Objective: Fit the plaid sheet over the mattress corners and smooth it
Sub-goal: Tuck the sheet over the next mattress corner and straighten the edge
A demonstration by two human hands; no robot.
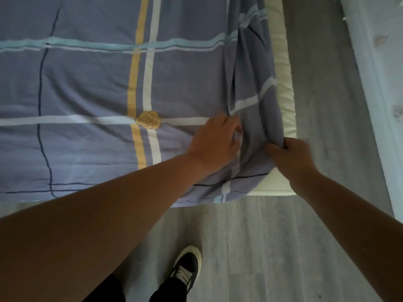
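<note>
Pinching plaid sheet (87, 83), left hand (214, 140) and right hand (290, 153), fold running along mattress (286, 94) edge.

Floor (272, 236) was recorded as grey wood-look planks. A pale panel (375, 83) was seen along the right edge, marked with a few small scuffs; wall or furniture could not be told. Light was noted as dim and even.

Arms outstretched, left hand (214, 139) and right hand (293, 154) each in a curled grip on the plaid sheet (87, 94).
</note>
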